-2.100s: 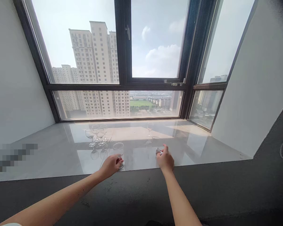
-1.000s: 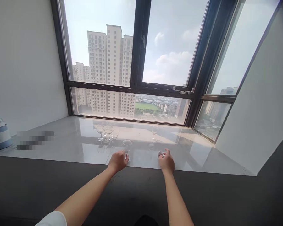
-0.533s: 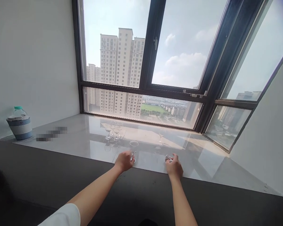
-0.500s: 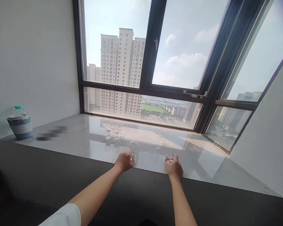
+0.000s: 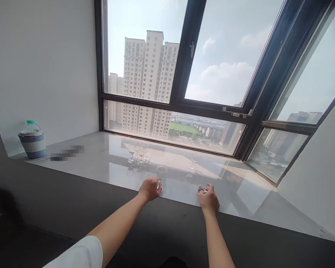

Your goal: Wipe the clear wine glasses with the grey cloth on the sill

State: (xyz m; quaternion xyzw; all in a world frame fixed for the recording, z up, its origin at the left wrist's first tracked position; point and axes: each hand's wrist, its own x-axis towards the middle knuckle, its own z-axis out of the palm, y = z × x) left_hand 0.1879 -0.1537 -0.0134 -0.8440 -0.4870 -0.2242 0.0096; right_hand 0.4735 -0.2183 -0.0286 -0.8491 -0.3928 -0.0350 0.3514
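My left hand is closed around the stem of a wine glass, which stands upright near the front edge of the glossy window sill. To the right, my right hand grips a crumpled whitish cloth just above or on the sill; I cannot tell whether it touches. Several clear wine glasses stand grouped farther back on the left. A single wine glass stands behind and between my hands, faint against the bright reflection.
A striped blue and white bucket with a green-capped clear bottle in it stands at the far left. Beside it lies a blurred dark object. Dark window frames close off the back, and a white wall the right.
The view has shifted a little, so everything sits slightly farther right. Both hands keep their holds on the wine glass and the cloth, with hardly any other movement.
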